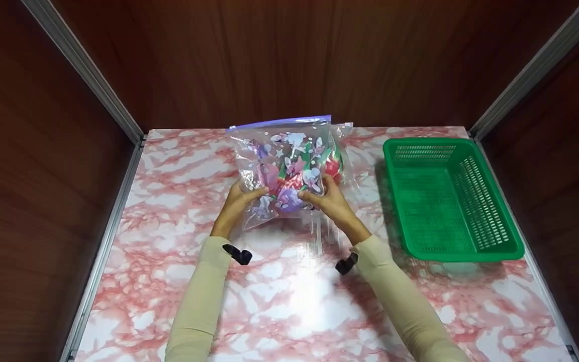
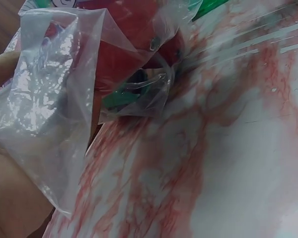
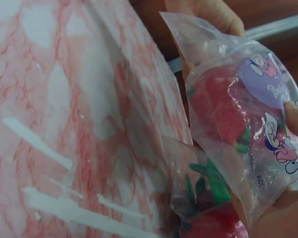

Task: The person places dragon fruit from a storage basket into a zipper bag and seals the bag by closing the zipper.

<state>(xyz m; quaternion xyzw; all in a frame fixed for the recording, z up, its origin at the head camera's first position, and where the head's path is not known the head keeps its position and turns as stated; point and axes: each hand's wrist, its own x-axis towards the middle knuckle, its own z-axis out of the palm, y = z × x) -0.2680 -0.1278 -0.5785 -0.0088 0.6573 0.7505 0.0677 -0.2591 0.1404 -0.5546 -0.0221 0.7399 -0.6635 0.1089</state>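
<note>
A clear zip bag [image 1: 294, 141] with a purple slider strip along its top and cartoon prints on its front is held upright between both hands. Inside show red things with green parts [image 3: 216, 109], seen through the printed plastic. My left hand [image 1: 234, 208] grips the bag's lower left side, thumb in front. On the lower right side my right hand [image 1: 339, 203] holds it the same way, its fingers mostly hidden behind. Behind it a second clear bag [image 1: 342, 131] lies on the table, also with a red and green thing [image 3: 208, 220] inside.
A green plastic basket [image 1: 397, 211] with slotted walls stands on the right of the red-and-white marbled table [image 1: 169, 281]. Brown wooden panels [image 1: 289, 60] with metal edge strips rise at the back and both sides. White streaks [image 3: 39, 141] of glare mark the tabletop.
</note>
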